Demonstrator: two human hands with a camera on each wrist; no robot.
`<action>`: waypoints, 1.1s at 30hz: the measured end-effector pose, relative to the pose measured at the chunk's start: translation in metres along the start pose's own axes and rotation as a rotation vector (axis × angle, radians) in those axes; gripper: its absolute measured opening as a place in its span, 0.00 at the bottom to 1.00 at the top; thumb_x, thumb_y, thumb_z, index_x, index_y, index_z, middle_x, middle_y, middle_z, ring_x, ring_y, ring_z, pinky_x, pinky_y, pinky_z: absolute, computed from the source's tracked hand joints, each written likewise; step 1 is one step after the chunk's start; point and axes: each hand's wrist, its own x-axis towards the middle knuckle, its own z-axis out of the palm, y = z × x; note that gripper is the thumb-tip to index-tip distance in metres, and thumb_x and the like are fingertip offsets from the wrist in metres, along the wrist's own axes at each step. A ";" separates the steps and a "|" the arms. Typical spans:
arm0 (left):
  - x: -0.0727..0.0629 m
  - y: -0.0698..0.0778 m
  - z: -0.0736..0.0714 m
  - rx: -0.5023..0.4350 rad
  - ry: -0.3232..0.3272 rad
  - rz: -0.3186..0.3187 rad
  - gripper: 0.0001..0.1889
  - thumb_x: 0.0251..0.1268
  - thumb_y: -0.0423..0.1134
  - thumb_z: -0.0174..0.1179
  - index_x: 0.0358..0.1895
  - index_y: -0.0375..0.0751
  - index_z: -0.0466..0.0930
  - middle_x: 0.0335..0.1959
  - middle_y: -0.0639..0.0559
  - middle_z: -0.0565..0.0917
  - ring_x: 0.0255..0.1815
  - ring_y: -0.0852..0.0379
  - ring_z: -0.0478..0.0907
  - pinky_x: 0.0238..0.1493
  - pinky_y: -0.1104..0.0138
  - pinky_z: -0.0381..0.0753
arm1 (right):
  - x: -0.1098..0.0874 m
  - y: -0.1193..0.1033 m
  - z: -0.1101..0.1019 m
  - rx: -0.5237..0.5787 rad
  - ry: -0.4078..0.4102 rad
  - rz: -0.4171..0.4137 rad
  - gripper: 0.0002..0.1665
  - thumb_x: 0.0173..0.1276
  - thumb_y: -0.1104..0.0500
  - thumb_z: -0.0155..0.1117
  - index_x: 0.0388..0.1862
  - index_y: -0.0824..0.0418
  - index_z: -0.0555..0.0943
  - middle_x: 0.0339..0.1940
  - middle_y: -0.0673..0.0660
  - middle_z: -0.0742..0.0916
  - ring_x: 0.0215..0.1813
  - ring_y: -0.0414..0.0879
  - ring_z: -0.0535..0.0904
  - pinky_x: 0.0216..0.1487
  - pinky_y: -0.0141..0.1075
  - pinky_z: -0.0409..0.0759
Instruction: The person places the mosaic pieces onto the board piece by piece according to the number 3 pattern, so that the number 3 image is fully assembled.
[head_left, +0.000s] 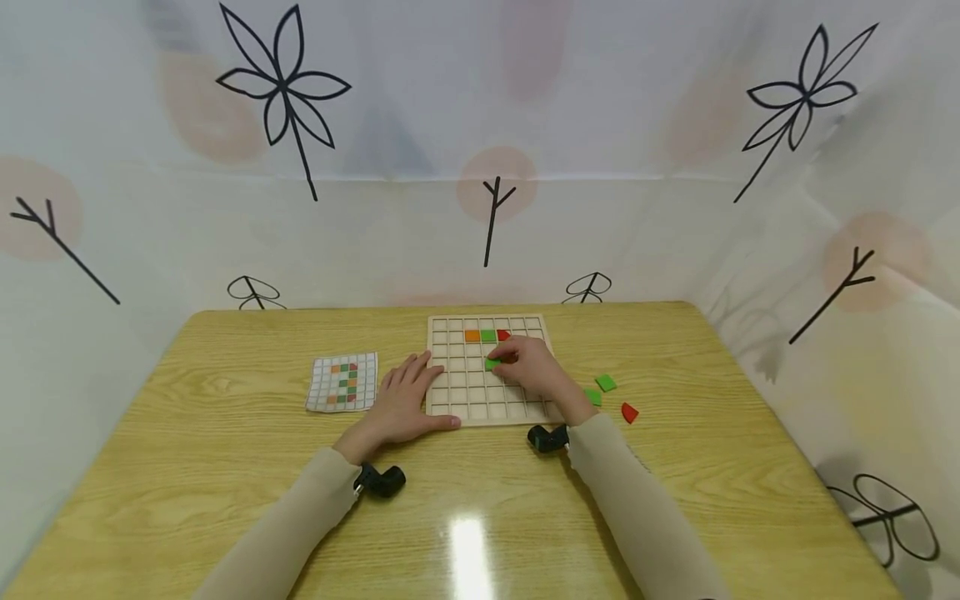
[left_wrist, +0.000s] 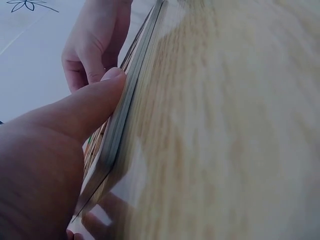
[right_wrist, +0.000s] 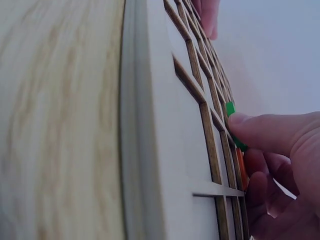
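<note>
Pinching a green tile point(head_left: 492, 364) between thumb and fingers, the right hand point(head_left: 531, 367) works over a pale wooden grid board point(head_left: 465, 392) in the middle of the head frame. The tile is at the board, below a short row of pieces; whether it sits fully in its cell cannot be told.

That row, near the board's top, runs from an orange square point(head_left: 472, 336) to a green square point(head_left: 488, 336) beside it and then a red piece point(head_left: 502, 335), close to the right hand.

The left hand point(head_left: 405, 404) lies at the board's left side with its fingers extended and thumb spread toward the lower edge, gripping nothing; at the left of the left wrist frame, that thumb rests against the board's rim.

Left of centre in the head frame, a gridded card point(head_left: 342, 383) printed with coloured squares lies on the wood-grained tabletop point(head_left: 225, 400). Right of the board, near the right forearm, are an upper loose green square point(head_left: 605, 382), a lower loose green square point(head_left: 593, 397) and a rounded red wedge point(head_left: 629, 412).
</note>
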 end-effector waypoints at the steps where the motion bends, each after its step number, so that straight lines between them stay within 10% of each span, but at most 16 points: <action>1: 0.000 0.000 0.000 0.001 0.002 0.002 0.50 0.59 0.71 0.60 0.78 0.44 0.59 0.81 0.42 0.46 0.81 0.41 0.38 0.74 0.40 0.42 | 0.000 0.000 0.000 -0.002 0.001 -0.001 0.10 0.66 0.62 0.72 0.46 0.57 0.89 0.46 0.51 0.86 0.47 0.47 0.80 0.49 0.42 0.80; 33: 0.001 -0.001 0.003 -0.012 0.013 -0.004 0.50 0.59 0.71 0.60 0.78 0.45 0.59 0.81 0.42 0.46 0.81 0.41 0.38 0.74 0.40 0.41 | 0.003 -0.010 0.002 -0.075 0.011 0.078 0.09 0.67 0.63 0.70 0.45 0.56 0.89 0.43 0.52 0.82 0.46 0.48 0.78 0.49 0.43 0.78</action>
